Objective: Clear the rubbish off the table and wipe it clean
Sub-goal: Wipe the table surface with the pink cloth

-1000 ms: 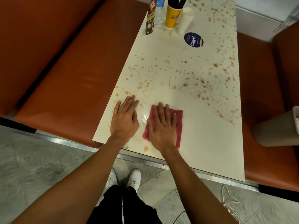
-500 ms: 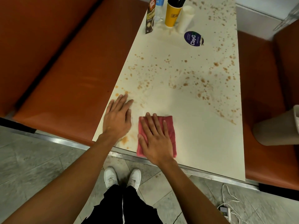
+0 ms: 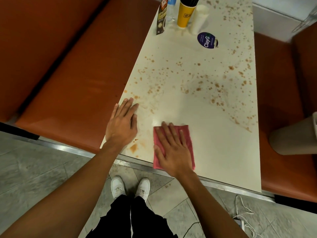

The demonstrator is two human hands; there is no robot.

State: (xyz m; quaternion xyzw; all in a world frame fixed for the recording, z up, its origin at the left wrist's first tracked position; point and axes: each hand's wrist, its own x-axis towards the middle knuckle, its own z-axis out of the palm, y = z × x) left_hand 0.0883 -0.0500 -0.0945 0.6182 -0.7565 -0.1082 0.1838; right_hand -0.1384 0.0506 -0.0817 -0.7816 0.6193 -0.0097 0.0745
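A long white table (image 3: 223, 152) is speckled with brown stains over its middle and far part. A pink cloth (image 3: 187, 134) lies flat at the near edge, and my right hand (image 3: 173, 148) presses on it with straight, spread fingers. My left hand (image 3: 122, 122) rests flat on the table's near left corner, fingers straight, holding nothing. A brown smear (image 3: 133, 148) sits between the two hands. At the far end stand a yellow cup (image 3: 185, 14), a white cup (image 3: 199, 19), a dark granola packet (image 3: 161, 19) and a clear bottle (image 3: 171, 7). A round blue sticker (image 3: 206, 40) lies near them.
Orange bench seats run along the left (image 3: 77, 83) and right (image 3: 283, 169) sides of the table. A beige bin (image 3: 295, 136) lies on the right bench. My white shoes (image 3: 130, 186) stand on the grey tiled floor, and a white cable (image 3: 243, 212) lies at lower right.
My right hand has drawn the pink cloth back toward the near edge of the table. My left hand has slid slightly left toward the corner.
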